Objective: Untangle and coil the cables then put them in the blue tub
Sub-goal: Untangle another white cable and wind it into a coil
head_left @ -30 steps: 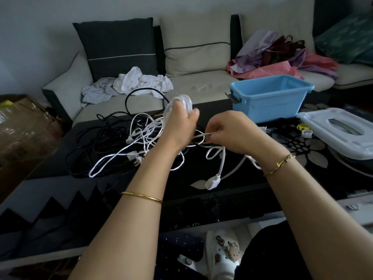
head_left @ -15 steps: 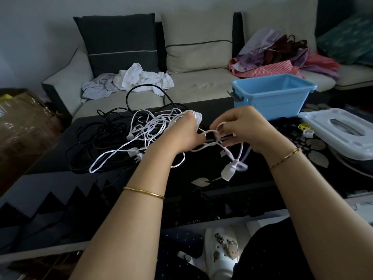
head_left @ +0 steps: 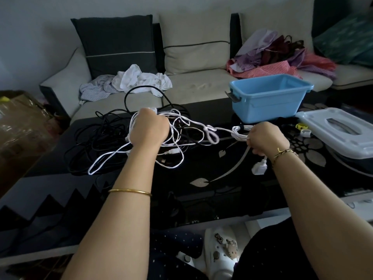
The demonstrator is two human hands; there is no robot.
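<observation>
Dim living room, with a pale sofa (head_left: 197, 85) behind a dark glass surface (head_left: 222, 174) patterned with leaves. The person sits at its near edge, hands apart.

Her left hand (head_left: 149, 129) is clenched round a bunch of loops of the white cable (head_left: 197, 123). Her right hand (head_left: 266, 138) is closed on the same cable, with a few small turns gathered just beside its knuckles. The strand between the two hands runs nearly straight, and a knot (head_left: 211, 134) sits about midway along it.

That knot is the worry. If she pulls her hands further apart it will likely cinch tight and be harder to pick open. Loose white loops below the left hand lie over and among the black cables (head_left: 96, 138), so a hard tug could drag that pile along or snarl the two together. The plug (head_left: 259, 168) hanging under her right wrist could catch a loop, and the bunch in the left hand could spill if her grip slackens.

The white cable looks thin and limp and kinks readily. The black cables are thicker and lie in a loose heap at the left of the surface. None are in the blue tub (head_left: 268, 102), which stands beyond her right hand near the far edge, with a white lid (head_left: 339, 130) beside it.
</observation>
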